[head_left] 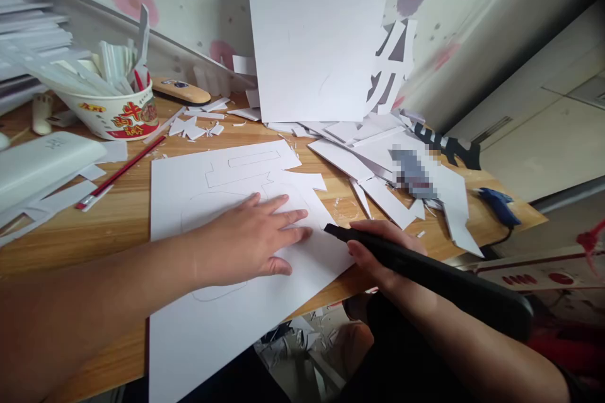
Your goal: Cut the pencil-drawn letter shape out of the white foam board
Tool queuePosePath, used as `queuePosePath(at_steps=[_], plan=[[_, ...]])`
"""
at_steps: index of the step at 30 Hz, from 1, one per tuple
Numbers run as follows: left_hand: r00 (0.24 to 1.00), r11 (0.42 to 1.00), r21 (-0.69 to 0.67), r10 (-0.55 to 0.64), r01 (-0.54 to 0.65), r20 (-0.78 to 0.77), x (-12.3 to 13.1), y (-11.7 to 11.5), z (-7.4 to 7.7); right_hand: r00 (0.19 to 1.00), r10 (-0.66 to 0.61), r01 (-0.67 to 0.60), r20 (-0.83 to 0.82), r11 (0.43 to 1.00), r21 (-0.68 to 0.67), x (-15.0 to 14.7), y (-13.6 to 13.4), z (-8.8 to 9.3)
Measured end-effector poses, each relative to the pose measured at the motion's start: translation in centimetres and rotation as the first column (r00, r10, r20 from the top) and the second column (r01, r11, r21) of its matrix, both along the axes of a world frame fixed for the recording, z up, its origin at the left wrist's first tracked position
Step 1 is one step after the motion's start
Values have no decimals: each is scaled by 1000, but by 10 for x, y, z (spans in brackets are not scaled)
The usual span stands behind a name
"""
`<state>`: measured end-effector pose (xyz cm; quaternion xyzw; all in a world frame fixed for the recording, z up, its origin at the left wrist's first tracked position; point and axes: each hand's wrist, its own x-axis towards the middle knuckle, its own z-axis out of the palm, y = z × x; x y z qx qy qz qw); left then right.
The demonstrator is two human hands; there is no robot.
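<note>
The left hand (250, 239), its grip empty and spread, presses flat on a white board (189, 352) overhanging the counter (127, 214); the right hand (390, 282) has its grip wrapped around a black tool (439, 277).

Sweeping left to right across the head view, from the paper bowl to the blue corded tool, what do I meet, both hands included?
Paper bowl → tan oval block → left hand → right hand → blue corded tool.
</note>
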<state>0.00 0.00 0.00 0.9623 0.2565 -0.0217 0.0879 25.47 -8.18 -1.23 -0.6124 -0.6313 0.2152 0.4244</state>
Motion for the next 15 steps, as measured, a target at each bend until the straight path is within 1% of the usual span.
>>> queuePosePath(at_steps=[3,6,10,15], plan=[[1000,1000,13,-11,11,-5,-1,2,-2,1000,3,-3,21,1000,8,-3,2,-6],[1000,1000,14,-16,16,11,-2,3,-3,999,-11,9,36,999,40,-2,5,-8],[1000,1000,20,-16,16,20,-3,4,-5,999,30,-33,35,996,83,-3,6,-8],[999,999,26,-29,29,-23,-2,3,-3,994,88,-93,60,992,83,-5,6,-6]])
